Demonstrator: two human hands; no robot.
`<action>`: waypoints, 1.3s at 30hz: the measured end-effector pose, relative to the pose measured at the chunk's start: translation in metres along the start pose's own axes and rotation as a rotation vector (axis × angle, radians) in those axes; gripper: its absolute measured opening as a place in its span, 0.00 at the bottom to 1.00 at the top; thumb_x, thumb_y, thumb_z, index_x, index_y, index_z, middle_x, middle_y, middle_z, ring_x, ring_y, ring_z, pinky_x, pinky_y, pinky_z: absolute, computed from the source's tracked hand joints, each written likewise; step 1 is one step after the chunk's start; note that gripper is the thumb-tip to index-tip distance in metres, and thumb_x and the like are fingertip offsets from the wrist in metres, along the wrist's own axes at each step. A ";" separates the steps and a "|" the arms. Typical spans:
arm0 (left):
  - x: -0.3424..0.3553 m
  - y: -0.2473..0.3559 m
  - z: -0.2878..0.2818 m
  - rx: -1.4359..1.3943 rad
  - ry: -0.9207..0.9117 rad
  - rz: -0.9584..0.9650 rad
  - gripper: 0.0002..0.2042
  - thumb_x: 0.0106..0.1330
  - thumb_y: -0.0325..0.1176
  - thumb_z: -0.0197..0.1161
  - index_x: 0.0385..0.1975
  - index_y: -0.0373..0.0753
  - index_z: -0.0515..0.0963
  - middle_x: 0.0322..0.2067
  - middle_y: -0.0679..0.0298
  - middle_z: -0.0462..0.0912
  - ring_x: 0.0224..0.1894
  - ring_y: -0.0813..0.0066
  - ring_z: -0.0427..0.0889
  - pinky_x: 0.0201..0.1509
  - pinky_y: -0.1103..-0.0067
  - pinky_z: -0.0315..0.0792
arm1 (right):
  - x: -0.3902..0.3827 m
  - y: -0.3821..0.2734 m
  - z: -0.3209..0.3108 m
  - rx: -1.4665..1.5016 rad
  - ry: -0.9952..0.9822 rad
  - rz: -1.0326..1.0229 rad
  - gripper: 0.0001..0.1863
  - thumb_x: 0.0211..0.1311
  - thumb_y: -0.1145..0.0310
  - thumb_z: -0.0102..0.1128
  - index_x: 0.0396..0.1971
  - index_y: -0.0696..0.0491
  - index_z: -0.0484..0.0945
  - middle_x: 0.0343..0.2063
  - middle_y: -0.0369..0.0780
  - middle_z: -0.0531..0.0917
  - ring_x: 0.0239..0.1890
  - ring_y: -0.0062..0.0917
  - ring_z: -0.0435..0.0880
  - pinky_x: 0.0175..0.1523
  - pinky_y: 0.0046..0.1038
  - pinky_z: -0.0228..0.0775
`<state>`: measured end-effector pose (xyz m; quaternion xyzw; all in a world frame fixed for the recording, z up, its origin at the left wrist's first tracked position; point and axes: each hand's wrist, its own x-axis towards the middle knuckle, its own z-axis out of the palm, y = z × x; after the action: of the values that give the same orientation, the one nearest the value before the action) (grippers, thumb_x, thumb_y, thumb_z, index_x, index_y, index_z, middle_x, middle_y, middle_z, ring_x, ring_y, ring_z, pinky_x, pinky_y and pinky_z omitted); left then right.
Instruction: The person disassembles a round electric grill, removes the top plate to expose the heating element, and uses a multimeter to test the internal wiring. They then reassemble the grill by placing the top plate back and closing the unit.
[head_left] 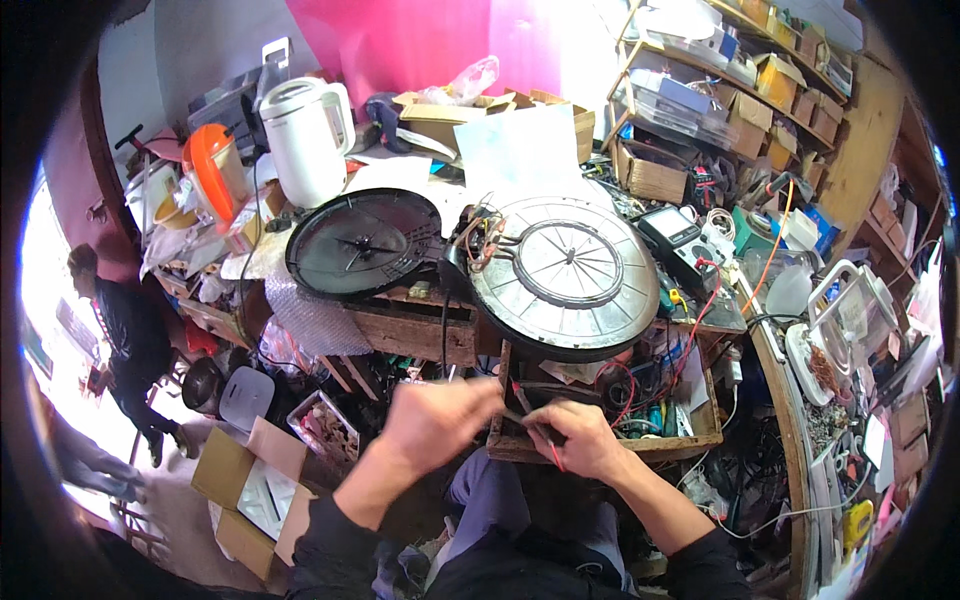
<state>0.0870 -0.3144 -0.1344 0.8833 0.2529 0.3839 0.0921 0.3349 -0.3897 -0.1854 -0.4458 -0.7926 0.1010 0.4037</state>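
Observation:
My left hand (pixel 440 420) is smeared by motion in front of the wooden workbench, its fingers toward my right hand. What it holds, if anything, does not show. My right hand (pixel 580 437) is closed on a thin dark tool with red on it, over the near left corner of an open wooden drawer (pixel 640 448); its exact kind is unclear. Beyond the hands, a round metal heating-plate assembly (pixel 575 262) lies with bare wires (pixel 480 240) at its left side. Hinged or lying against it is a round black cover (pixel 362 243). A dark cord hangs between them.
A multimeter (pixel 690 243) with red leads stands right of the plate. Behind are a white jug-shaped appliance (pixel 305 140) and cardboard boxes (pixel 450 120). An opened carton (pixel 250 490) sits on the floor at left. A person (pixel 130 340) stands at far left. Cluttered shelves fill the right.

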 end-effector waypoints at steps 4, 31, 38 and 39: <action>0.081 -0.039 -0.046 -0.113 0.300 -0.238 0.10 0.68 0.34 0.69 0.38 0.33 0.88 0.34 0.52 0.90 0.35 0.60 0.90 0.41 0.71 0.81 | 0.002 0.018 0.002 0.183 0.086 0.135 0.12 0.57 0.75 0.72 0.42 0.56 0.86 0.36 0.49 0.88 0.38 0.42 0.90 0.43 0.34 0.81; 0.208 -0.153 -0.042 -0.299 -0.484 -0.566 0.04 0.60 0.30 0.69 0.32 0.40 0.84 0.26 0.72 0.82 0.27 0.85 0.78 0.29 0.83 0.71 | -0.002 0.016 0.010 -0.106 0.020 0.092 0.15 0.55 0.73 0.72 0.45 0.53 0.84 0.34 0.44 0.85 0.32 0.42 0.88 0.35 0.41 0.83; 0.202 -0.149 -0.040 -0.283 -0.398 -0.521 0.04 0.57 0.29 0.69 0.31 0.37 0.84 0.25 0.70 0.83 0.27 0.84 0.78 0.28 0.83 0.69 | -0.001 0.015 0.009 -0.120 0.014 0.084 0.15 0.56 0.72 0.71 0.45 0.53 0.83 0.33 0.43 0.84 0.31 0.43 0.87 0.33 0.41 0.82; 0.201 -0.150 -0.039 -0.288 -0.386 -0.519 0.04 0.57 0.28 0.69 0.31 0.37 0.84 0.25 0.70 0.83 0.27 0.84 0.78 0.29 0.83 0.69 | -0.002 0.015 0.009 -0.118 0.008 0.084 0.15 0.56 0.72 0.71 0.45 0.53 0.83 0.33 0.43 0.84 0.31 0.43 0.87 0.33 0.41 0.82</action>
<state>0.1188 -0.0834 -0.0342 0.8238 0.3901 0.2055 0.3563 0.3380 -0.3806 -0.1998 -0.5020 -0.7761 0.0691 0.3754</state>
